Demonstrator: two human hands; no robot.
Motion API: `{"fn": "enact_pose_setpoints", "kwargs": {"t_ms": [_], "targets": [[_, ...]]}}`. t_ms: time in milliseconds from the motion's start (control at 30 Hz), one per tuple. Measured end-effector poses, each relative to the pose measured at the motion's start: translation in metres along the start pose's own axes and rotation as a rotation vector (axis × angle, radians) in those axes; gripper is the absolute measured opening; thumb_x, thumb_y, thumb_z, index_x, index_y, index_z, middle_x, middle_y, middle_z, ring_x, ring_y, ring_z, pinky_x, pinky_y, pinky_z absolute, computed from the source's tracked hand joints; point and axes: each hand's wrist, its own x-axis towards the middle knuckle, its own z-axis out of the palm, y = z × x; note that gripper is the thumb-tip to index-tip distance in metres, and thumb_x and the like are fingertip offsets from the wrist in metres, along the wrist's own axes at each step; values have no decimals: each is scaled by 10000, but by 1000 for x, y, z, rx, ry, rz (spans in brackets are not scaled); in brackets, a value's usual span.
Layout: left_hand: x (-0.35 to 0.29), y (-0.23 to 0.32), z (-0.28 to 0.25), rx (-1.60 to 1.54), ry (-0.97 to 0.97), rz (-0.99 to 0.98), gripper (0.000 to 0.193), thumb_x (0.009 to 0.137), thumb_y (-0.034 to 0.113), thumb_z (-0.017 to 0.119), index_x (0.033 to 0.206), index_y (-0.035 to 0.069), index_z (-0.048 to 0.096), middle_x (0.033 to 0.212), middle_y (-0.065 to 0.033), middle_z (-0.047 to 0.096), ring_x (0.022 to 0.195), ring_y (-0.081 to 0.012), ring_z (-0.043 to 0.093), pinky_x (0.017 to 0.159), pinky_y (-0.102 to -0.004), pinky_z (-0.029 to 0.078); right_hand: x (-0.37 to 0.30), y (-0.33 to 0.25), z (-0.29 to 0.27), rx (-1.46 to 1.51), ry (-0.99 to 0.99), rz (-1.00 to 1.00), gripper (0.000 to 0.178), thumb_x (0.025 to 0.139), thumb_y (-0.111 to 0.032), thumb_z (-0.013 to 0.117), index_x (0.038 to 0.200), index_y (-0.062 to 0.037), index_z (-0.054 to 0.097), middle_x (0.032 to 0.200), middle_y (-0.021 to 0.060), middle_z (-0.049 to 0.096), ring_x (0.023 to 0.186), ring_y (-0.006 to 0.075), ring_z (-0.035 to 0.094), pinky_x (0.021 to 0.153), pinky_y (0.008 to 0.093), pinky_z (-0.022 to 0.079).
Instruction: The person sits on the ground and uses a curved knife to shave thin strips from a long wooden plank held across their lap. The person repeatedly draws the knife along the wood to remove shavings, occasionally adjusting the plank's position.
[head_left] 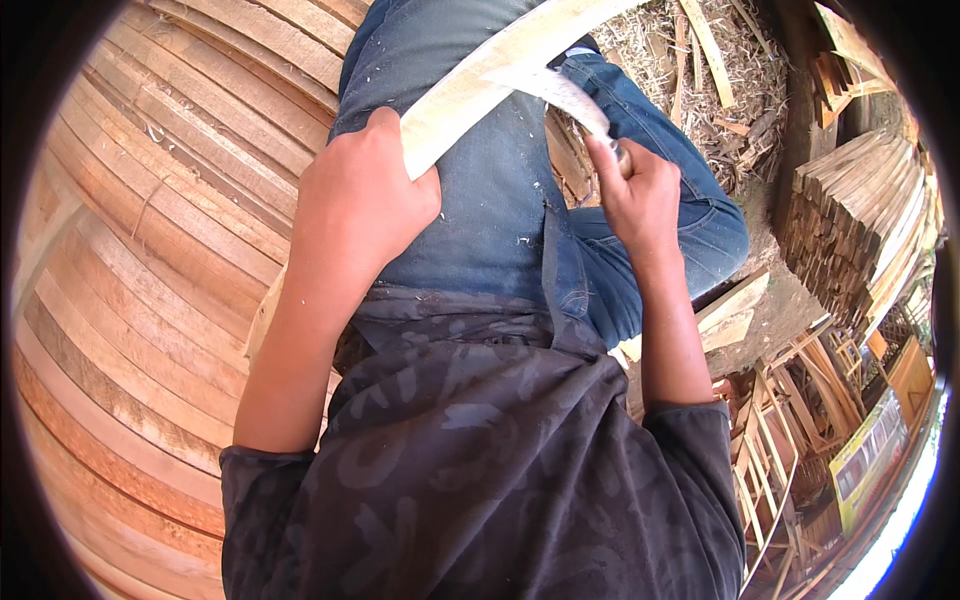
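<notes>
My left hand [362,195] is closed around the near end of a long pale wooden slat [455,105]. The slat runs away from me to the upper right, across my thigh in jeans [480,215]. In my right hand [643,192] is a knife [572,97], the fingers wrapped round its handle, most of which they hide. Its broad, curved blade points up and left, and the tip end meets or overlaps the slat's right edge. Blur there keeps me from telling how deep the blade sits in the wood.
Long sawn planks [150,190] lie side by side on my left. Wood shavings [650,60] and loose strips cover the ground ahead on the right. A stack of thin slats [850,205] stands at the far right, with wooden frames [775,420] nearer me below it.
</notes>
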Motion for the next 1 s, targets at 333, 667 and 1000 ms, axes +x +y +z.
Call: {"fn": "enact_pose_setpoints", "kwargs": {"t_ms": [333,667,1000], "targets": [[2,0,-4,-21,-6,1,261,768,171,571,845,-78,576,734,-281,630,727,-404,653,696,-458,533,21,8,19,-128,56,-51,577,806,-550,622,593,-16,571,533,171,561,539,380,584,528,422,477],[0,-1,-1,-14,12,12,241,767,161,577,831,-71,574,712,-273,629,710,-399,655,679,-452,538,38,30,-16,28,121,174,620,848,-521,603,562,26,550,493,175,506,461,344,512,498,402,425],[-4,5,1,109,29,8,255,768,183,612,876,-29,521,668,-236,625,673,-381,653,620,-450,526,11,-7,-3,-193,-44,37,617,809,-592,590,610,-9,606,575,200,588,600,397,608,558,455,495]]}}
